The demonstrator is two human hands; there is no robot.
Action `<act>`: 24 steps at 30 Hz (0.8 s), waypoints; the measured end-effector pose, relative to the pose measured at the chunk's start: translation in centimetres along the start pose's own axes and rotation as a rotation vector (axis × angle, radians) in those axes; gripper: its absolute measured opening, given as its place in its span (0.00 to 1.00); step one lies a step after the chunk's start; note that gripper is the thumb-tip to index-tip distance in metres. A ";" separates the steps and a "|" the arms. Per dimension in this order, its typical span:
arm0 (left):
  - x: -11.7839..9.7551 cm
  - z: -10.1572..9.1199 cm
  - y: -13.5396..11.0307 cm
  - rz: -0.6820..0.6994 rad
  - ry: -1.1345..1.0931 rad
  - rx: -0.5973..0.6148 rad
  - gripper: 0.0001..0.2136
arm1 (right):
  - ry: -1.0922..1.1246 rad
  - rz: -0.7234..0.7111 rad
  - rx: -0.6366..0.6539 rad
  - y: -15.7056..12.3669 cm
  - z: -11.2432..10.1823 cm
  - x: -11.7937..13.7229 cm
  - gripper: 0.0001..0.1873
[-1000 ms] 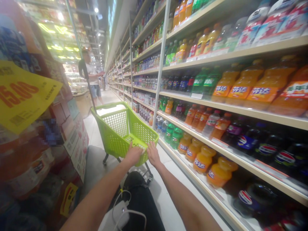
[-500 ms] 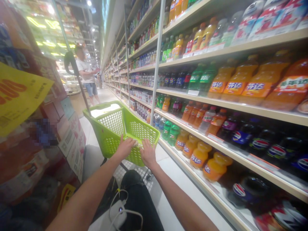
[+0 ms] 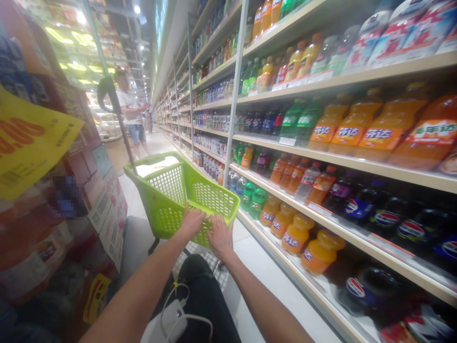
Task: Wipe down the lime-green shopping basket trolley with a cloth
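left hand [image 3: 192, 223]: curled over the near rim of the green basket cart [image 3: 167, 216], gripping it | right hand [image 3: 220, 236]: just beside it, fingers hooked on the same rim | cart: in the aisle straight ahead, soda shelves [image 3: 321, 159] to its right, yellow price sign [image 3: 28, 138] off left | another person [image 3: 130, 112] farther down

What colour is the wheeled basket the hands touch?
Lime green; the basket shows best in the head view.

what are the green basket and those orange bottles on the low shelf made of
Green basket: moulded plastic by the look, glossy, one even lime colour with a grid of holes in its walls. Orange bottles: probably clear glossy plastic, since the drink's colour shows through and light glints on their shoulders.
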State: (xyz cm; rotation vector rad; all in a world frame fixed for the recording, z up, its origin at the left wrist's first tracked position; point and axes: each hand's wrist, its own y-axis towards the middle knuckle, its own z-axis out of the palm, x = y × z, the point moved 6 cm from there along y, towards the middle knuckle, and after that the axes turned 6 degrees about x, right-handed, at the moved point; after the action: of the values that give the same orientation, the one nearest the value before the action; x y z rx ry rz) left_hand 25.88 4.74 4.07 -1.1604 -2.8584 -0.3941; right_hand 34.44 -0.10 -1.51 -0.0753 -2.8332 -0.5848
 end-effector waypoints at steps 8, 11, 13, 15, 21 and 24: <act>-2.5 -0.1 0.6 0.098 0.041 -0.058 0.11 | -0.082 0.058 -0.029 -0.4 -1.5 -4.4 0.26; 0.8 -0.9 -0.1 0.027 0.087 -0.074 0.13 | -0.079 0.124 -0.049 -0.2 -2.0 -4.6 0.26; 3.4 -1.5 -0.8 -0.033 0.095 -0.101 0.15 | -0.064 0.113 -0.066 0.2 -1.9 -3.6 0.27; 5.2 -1.8 -1.6 -0.059 0.085 -0.116 0.15 | -0.048 0.075 -0.068 0.6 -1.5 -2.2 0.27; 5.0 -1.6 -2.3 -0.102 0.095 -0.145 0.14 | -0.072 0.034 -0.067 1.0 -0.5 -1.1 0.27; 4.4 -1.7 -2.3 -0.062 0.099 -0.140 0.15 | -0.092 0.006 -0.055 1.0 -0.7 -2.1 0.26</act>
State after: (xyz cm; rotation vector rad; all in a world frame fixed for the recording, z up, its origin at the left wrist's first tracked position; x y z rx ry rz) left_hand 20.98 5.74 5.76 -1.0418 -2.8251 -0.6453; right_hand 36.74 0.59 -1.03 -0.1233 -2.9050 -0.6744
